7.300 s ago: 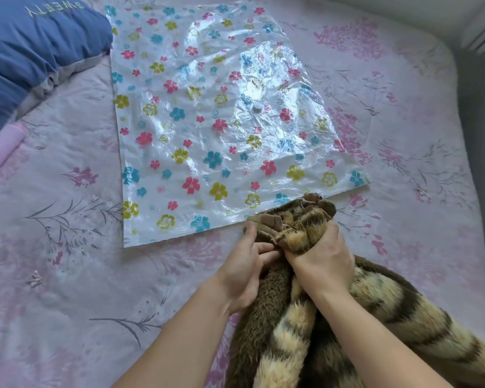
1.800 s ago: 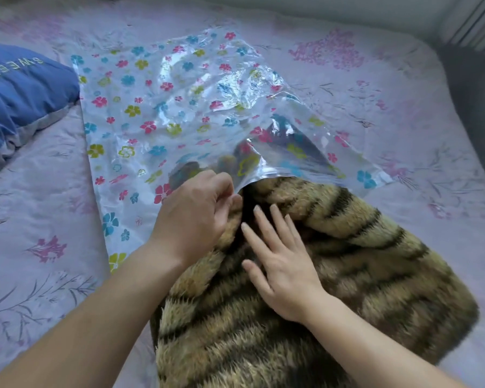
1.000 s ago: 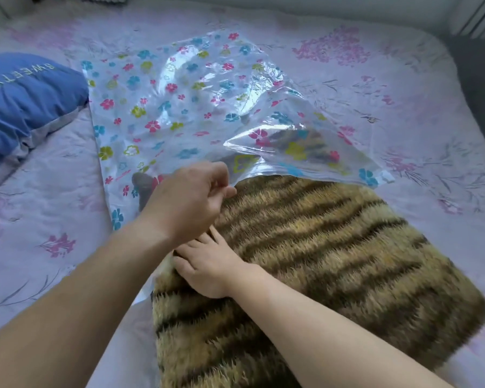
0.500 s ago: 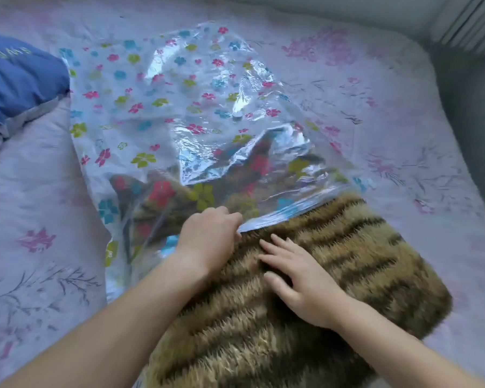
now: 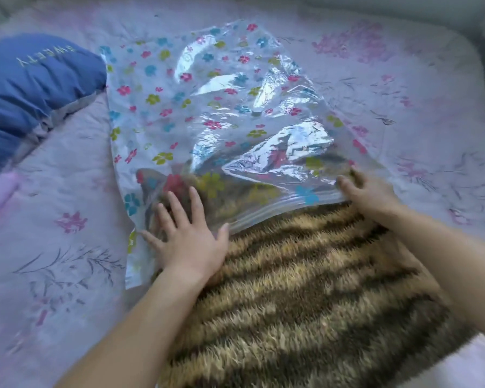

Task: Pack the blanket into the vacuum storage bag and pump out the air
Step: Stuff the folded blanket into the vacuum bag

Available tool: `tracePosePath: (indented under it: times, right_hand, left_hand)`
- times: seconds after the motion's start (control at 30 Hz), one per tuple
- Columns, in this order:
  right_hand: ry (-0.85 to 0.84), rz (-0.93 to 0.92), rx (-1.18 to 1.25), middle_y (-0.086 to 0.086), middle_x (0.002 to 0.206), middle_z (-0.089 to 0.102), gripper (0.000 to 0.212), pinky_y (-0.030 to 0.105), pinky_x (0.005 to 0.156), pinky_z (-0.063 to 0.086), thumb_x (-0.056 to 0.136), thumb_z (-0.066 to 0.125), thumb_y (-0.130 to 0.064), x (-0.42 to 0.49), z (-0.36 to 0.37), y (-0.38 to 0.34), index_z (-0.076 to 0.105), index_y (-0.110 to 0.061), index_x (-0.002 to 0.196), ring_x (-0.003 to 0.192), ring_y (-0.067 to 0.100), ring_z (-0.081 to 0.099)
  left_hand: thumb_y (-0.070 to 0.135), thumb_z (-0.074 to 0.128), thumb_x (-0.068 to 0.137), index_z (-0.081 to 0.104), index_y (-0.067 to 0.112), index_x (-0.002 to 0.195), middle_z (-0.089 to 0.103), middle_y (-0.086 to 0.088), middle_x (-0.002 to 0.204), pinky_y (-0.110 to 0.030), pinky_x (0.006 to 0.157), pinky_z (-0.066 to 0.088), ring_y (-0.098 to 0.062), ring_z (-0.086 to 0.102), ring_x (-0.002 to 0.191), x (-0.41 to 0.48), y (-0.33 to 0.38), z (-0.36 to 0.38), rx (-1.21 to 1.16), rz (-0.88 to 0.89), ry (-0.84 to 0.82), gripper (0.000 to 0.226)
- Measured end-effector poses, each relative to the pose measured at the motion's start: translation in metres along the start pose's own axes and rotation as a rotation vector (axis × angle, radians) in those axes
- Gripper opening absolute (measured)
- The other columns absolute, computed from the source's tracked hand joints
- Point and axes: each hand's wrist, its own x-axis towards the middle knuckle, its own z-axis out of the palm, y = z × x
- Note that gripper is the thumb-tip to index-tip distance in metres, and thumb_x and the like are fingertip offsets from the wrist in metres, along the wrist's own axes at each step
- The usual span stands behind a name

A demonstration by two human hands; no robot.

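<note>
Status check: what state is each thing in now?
vacuum bag: mouth open, lying on the bed, blanket's far end inside.
blanket: folded, mostly outside the bag.
left hand: open, fingers spread, pressing the bag's left corner.
right hand: fingers curled at the mouth's right end; grip unclear.
blue pillow: lying beside the bag.

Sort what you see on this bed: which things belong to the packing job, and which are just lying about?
In the job: vacuum storage bag, striped blanket, left hand, right hand.
Lying about: blue pillow, floral bedsheet.
</note>
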Motion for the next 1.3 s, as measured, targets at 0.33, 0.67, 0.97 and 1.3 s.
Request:
tracePosePath:
  times: [0.33, 0.67, 0.97, 1.3]
  right_hand:
    - [-0.151, -0.008, -0.096, 0.025, 0.163, 0.023, 0.072, 0.044, 0.124, 0.014, 0.105, 0.022, -0.055, -0.003, 0.017, 0.016, 0.023, -0.005, 0.157, 0.152, 0.037, 0.019]
    - [0.022, -0.433, 0.227, 0.001, 0.114, 0.064, 0.059, 0.031, 0.104, 0.038, 0.097, 0.029, -0.054, -0.13, 0.061, -0.085, 0.07, -0.014, 0.111, 0.116, 0.021, 0.053]
    - [-0.251, -0.542, 0.052, -0.01, 0.156, 0.039, 0.062, 0.03, 0.125, 0.008, 0.103, 0.025, -0.056, -0.151, 0.097, -0.128, 0.051, -0.021, 0.147, 0.151, 0.009, 0.021]
    - [0.294, 0.049, -0.127, 0.018, 0.135, 0.054, 0.053, 0.045, 0.111, 0.031, 0.097, 0.046, -0.055, -0.038, 0.021, -0.038, 0.055, -0.019, 0.134, 0.131, 0.036, 0.043]
  left_hand:
    - [0.079, 0.045, 0.091, -0.002, 0.034, 0.165, -0.016, -0.007, 0.173, -0.057, 0.126, 0.021, -0.03, -0.011, 0.161, 0.0, -0.039, 0.004, -0.055, -0.04, -0.226, 0.098]
    - [0.015, 0.079, 0.088, 0.075, 0.013, 0.088, 0.066, -0.007, 0.121, -0.036, 0.098, 0.042, -0.032, 0.058, 0.121, 0.007, -0.056, -0.008, -0.415, 0.122, 0.258, 0.005]
    - [0.028, 0.061, 0.103, 0.067, 0.017, 0.09, 0.022, -0.005, 0.172, -0.055, 0.123, 0.026, -0.027, 0.014, 0.161, 0.014, -0.064, -0.011, -0.307, 0.341, -0.011, 0.018]
    - [0.046, 0.035, 0.109, 0.023, 0.032, 0.164, 0.005, 0.01, 0.174, -0.053, 0.129, 0.009, -0.016, 0.005, 0.161, -0.013, -0.078, 0.02, -0.346, 0.313, -0.134, 0.057]
